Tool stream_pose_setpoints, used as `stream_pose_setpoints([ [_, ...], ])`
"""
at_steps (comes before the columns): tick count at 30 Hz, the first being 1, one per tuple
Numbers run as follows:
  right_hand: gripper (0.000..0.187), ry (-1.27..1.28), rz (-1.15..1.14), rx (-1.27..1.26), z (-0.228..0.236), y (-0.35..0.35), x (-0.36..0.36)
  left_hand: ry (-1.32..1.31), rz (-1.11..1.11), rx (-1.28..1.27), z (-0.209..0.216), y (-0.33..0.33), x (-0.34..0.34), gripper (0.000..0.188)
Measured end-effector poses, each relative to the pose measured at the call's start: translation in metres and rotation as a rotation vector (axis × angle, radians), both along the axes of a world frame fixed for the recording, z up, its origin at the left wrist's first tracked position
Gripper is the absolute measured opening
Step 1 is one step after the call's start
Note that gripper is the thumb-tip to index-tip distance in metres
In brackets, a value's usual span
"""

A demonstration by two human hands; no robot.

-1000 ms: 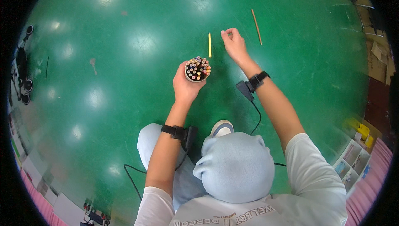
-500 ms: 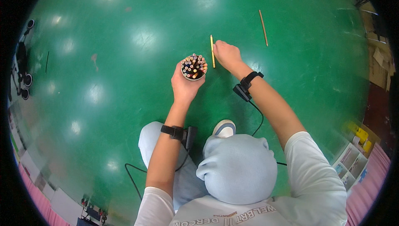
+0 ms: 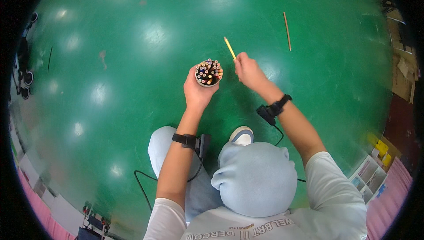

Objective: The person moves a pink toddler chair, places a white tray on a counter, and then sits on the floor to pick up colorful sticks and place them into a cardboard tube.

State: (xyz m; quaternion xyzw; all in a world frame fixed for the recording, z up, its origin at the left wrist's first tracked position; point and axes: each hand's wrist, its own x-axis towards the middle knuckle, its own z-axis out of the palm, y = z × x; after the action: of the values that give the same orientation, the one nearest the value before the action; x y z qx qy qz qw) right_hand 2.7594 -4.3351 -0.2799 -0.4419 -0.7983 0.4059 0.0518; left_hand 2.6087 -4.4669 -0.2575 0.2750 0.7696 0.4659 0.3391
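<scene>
My left hand (image 3: 197,91) is wrapped round a round holder (image 3: 208,85) packed with several colored pencils (image 3: 209,72), their ends facing up. To the right of it, my right hand (image 3: 251,71) grips a yellow colored pencil (image 3: 229,48) by its near part. The pencil's far end points up and left, past my fingers; its lower part is hidden in the hand. A brown colored pencil (image 3: 287,31) lies on the floor farther away to the right.
Green glossy floor (image 3: 132,85) spreads all round me. A thin dark stick (image 3: 50,58) lies at the far left, near a wheeled frame (image 3: 26,72). Cardboard (image 3: 403,79) and a white shelf unit (image 3: 369,176) stand at the right. My shoe (image 3: 242,136) is below the hands.
My right hand has taken hold of the yellow pencil, drawn it slightly nearer and right, and tilted it. My left hand still holds the pencil holder in nearly the same place.
</scene>
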Motion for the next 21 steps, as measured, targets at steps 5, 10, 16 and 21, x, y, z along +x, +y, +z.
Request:
stream_pose_setpoints([
  [5,0.015,0.195,-0.094,-0.273,0.121,0.019,0.002,0.019,0.003,-0.050,0.008,0.002,-0.003,0.060],
  [10,0.006,0.353,0.172,0.057,0.176,0.030,0.004,0.025,0.012,0.047,0.003,0.004,0.000,0.058],
  [16,0.008,0.178,0.580,0.338,0.170,0.019,-0.027,0.076,-0.050,0.041,0.006,0.008,-0.004,0.054],
  [21,0.017,0.100,0.716,0.480,0.153,-0.004,-0.063,0.004,-0.038,0.010,-0.011,0.007,-0.014,0.060],
])
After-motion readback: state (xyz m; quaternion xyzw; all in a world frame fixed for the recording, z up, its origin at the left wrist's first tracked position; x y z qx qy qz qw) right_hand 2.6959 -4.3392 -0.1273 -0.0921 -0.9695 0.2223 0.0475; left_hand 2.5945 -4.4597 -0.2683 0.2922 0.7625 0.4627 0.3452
